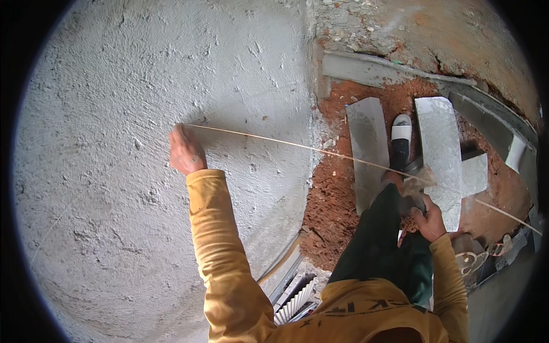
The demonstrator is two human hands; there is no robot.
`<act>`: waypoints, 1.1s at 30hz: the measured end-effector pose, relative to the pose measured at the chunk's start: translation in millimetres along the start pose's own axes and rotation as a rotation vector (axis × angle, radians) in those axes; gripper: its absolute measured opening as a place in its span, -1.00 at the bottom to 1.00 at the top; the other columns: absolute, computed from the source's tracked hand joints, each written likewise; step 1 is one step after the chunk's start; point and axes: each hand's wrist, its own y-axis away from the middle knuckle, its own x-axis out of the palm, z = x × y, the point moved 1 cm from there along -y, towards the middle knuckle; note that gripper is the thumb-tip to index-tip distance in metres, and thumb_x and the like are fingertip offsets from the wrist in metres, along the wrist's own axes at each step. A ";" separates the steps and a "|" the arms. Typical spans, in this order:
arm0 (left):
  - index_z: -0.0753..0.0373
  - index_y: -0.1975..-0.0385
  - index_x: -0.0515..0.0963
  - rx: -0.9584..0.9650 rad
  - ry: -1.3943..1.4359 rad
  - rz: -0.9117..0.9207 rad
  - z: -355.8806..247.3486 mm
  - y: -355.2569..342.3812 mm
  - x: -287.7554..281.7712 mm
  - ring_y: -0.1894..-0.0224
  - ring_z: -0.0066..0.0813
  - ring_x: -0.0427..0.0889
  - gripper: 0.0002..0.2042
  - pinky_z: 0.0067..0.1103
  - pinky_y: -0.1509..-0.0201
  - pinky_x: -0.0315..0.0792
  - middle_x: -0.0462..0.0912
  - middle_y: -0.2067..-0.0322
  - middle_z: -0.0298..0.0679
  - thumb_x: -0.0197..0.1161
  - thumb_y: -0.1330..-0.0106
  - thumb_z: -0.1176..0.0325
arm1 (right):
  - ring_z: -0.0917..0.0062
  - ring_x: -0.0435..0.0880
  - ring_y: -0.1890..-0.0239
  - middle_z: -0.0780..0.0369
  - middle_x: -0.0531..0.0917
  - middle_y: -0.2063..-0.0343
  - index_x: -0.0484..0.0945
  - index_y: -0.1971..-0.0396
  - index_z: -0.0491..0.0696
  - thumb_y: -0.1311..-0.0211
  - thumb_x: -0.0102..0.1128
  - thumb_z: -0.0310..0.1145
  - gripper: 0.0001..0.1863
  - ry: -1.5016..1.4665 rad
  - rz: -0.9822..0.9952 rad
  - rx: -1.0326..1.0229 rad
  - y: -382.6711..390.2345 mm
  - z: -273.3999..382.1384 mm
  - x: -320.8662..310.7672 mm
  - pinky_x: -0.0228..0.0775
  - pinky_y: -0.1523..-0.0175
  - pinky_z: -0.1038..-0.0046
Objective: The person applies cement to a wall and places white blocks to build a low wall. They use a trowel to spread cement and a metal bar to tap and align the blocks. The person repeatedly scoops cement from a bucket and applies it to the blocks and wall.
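Observation:
My left hand is closed in a pinch on the end of a pale string, close against the rough grey plastered wall. From those fingers the string runs taut to the right, over the ground and on toward the right rim. Near my legs, my right hand is wrapped round the dark handle of what looks like a trowel. Motion smears the blade, so its exact shape is unclear. The tool lies close to the string in the picture; whether they touch I cannot tell.
Grey slabs lie on reddish soil around my foot in a sandal. A low concrete edge borders the soil at the back. Ribbed pale pieces rest by the wall's foot. Assorted gear sits at the lower right.

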 end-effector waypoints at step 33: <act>0.18 0.23 0.60 -0.028 0.158 -0.271 -2.4 8.5 14.5 0.53 -0.39 0.53 -0.81 -0.52 0.55 0.39 0.55 0.51 -0.30 0.27 -0.15 0.39 | 0.08 0.61 0.50 0.04 0.56 0.51 0.41 0.13 -0.12 -0.35 0.04 -0.11 -0.65 -0.185 0.086 -1.087 -205.6 300.6 275.9 0.41 0.48 0.23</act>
